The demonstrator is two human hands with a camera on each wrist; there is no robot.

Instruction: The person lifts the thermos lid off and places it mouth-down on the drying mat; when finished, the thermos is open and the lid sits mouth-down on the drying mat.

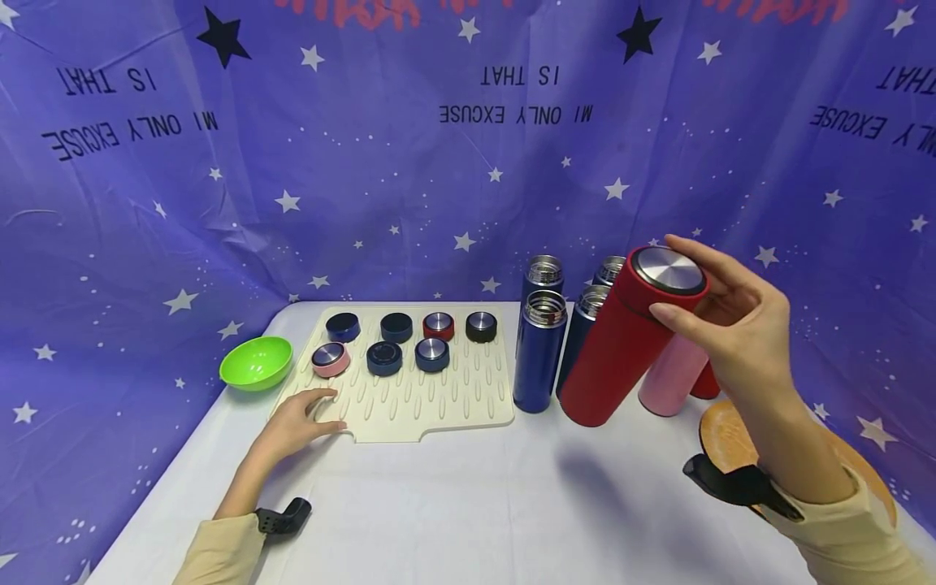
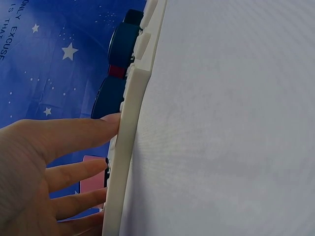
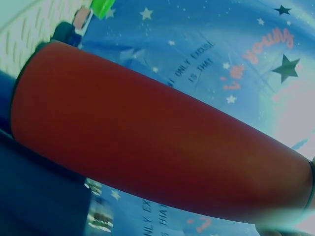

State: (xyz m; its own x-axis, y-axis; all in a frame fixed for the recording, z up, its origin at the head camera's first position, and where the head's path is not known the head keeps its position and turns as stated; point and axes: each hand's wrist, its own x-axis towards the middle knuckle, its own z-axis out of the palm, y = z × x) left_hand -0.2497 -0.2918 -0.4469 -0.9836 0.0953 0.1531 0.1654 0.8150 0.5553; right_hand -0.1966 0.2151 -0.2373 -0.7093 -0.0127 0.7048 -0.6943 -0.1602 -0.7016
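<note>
My right hand (image 1: 753,333) grips a red thermos bottle (image 1: 614,349) by its lidded top, thumb on the near side and fingers behind. The bottle is raised and tilted, its base toward the lower left; its red body (image 3: 157,132) fills the right wrist view. At the left front of a cream ridged mat (image 1: 468,398), my left hand (image 1: 296,422) lies with fingers spread and nothing in them. In the left wrist view, its thumb (image 2: 106,129) meets the mat's edge. Closest to that hand is a pink lid (image 1: 331,360) with a silver top.
Several blue, black and red lids (image 1: 383,358) sit on the mat. Right of it stand several lidless blue bottles (image 1: 537,357). A pink bottle (image 1: 667,382) is partly behind my red one. A green bowl (image 1: 256,366) stands left; a round orange-brown board (image 1: 727,435) lies under my right forearm.
</note>
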